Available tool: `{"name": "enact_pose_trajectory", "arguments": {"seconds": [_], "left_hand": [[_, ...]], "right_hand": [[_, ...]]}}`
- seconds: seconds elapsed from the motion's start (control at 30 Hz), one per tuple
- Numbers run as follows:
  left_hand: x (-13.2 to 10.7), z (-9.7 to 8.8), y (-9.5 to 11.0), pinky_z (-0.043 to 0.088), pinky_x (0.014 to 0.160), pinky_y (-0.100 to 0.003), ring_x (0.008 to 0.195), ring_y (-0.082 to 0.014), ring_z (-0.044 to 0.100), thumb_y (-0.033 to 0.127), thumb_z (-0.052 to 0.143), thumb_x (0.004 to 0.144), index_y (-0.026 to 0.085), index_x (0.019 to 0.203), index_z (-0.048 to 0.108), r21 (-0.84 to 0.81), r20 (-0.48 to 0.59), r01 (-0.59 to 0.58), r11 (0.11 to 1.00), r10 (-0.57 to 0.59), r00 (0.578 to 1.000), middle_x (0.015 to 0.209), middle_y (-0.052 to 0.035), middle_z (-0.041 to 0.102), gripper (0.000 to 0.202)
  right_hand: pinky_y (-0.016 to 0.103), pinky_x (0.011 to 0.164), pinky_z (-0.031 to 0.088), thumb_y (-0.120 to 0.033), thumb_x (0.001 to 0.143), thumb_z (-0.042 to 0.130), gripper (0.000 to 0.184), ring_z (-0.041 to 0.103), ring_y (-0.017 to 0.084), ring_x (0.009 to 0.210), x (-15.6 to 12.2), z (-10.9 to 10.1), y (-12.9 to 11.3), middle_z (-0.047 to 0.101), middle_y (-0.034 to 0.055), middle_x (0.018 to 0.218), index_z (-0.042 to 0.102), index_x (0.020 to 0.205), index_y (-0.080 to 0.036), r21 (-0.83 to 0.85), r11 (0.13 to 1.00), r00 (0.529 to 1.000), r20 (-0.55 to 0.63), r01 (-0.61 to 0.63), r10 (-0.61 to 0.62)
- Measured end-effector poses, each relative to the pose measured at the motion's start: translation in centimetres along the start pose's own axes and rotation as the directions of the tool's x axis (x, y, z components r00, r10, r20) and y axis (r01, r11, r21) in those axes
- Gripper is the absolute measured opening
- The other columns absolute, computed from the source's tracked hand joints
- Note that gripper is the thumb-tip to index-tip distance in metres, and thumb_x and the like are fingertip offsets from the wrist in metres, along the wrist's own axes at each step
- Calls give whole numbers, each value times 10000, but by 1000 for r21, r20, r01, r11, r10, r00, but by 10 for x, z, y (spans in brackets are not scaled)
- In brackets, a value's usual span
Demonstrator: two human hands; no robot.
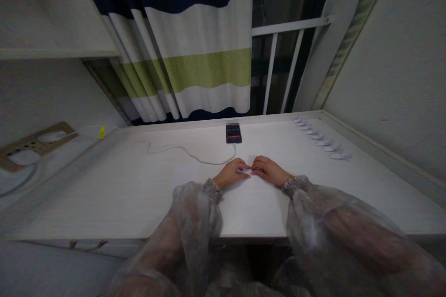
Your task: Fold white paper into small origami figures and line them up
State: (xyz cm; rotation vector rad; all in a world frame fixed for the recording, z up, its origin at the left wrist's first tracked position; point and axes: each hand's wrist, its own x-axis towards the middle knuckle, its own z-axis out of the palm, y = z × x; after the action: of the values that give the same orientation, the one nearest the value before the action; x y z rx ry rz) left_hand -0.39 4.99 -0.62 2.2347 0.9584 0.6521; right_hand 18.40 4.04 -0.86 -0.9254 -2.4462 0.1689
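My left hand [232, 172] and my right hand [269, 170] rest side by side on the white desk [114, 195], fingertips meeting. Between them they pinch a small white piece of paper [245, 170], mostly hidden under the fingers. Both hands have their fingers curled and pressed together on it. Sheer puffed sleeves cover both my arms. A sheet of white paper [183, 174] lies flat just left of my left hand.
A phone [233, 133] lies at the desk's far edge with a white cable [181, 151] running left. Several small folded white paper shapes [322, 141] line the far right. A striped curtain [198, 55] and white railing [278, 69] stand behind; walls close both sides.
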Motion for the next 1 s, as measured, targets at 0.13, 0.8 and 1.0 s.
{"name": "enact_pose_trajectory", "arguments": {"seconds": [0.13, 0.8, 1.0], "left_hand": [[0, 1, -2, 432, 717, -250, 789, -130, 516, 269, 639, 652, 173, 928, 634, -3, 5, -5, 1000, 5, 1000, 919, -45, 522, 292], [5, -1, -2, 449, 661, -232, 700, -105, 522, 216, 658, 619, 170, 808, 641, -57, -3, 37, 998, -37, 999, 837, -25, 560, 195], [8, 1, 0, 440, 668, -235, 702, -121, 532, 196, 601, 667, 139, 694, 625, -44, -45, 45, 998, -47, 998, 764, -24, 562, 67]], "right_hand": [[310, 686, 425, -287, 815, 474, 208, 498, 177, 751, -1, 0, 0, 560, 80, 755, 618, 774, -142, -22, 1000, 1000, -9, 17, -17], [336, 701, 399, -199, 848, 373, 205, 486, 184, 761, 3, 0, -10, 554, 90, 793, 558, 789, -135, -45, 996, 995, 68, -75, 78], [333, 732, 422, -162, 825, 391, 154, 492, 185, 804, 6, 3, -7, 513, 95, 856, 529, 757, -148, 34, 985, 983, 76, -171, 168]]}}
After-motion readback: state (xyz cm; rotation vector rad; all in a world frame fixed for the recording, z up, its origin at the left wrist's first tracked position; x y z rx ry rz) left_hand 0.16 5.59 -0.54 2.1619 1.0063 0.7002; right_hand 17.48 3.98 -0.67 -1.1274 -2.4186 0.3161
